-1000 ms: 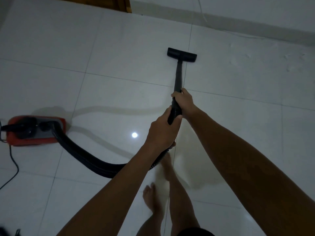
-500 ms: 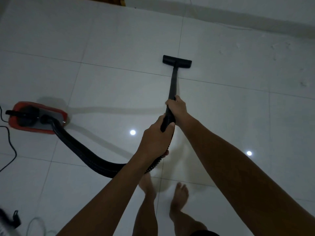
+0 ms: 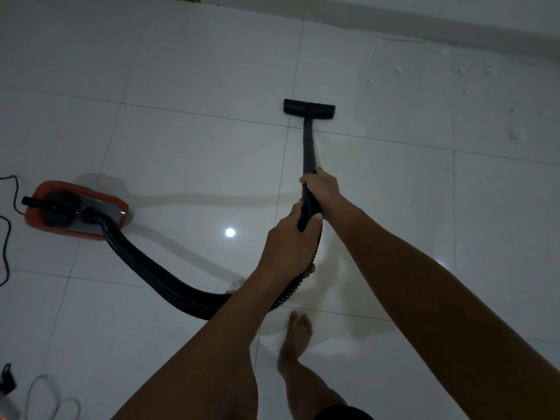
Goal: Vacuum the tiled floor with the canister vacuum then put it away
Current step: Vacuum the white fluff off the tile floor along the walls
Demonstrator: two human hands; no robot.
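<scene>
A red canister vacuum (image 3: pixel 60 212) sits on the white tiled floor (image 3: pixel 181 71) at the left. Its black ribbed hose (image 3: pixel 157 277) curves across the floor and up to the black wand (image 3: pixel 308 147). The flat black floor head (image 3: pixel 309 109) rests on a tile just beyond a grout line, ahead of me. My right hand (image 3: pixel 321 187) grips the wand where it meets the hose. My left hand (image 3: pixel 288 247) grips the hose end just below it. Part of the hose is hidden behind my left forearm.
A black power cord (image 3: pixel 7 231) trails off the left edge by the canister. A pale looped cable (image 3: pixel 45 401) and a small dark object (image 3: pixel 7 378) lie at the bottom left. White scraps (image 3: pixel 472 71) dot the tiles near the far wall. My bare foot (image 3: pixel 298 331) stands below the hands.
I have stepped back, and the floor head has been pulled toward me across a grout line. The canister now sits farther up the view. Both hands kept their grip.
</scene>
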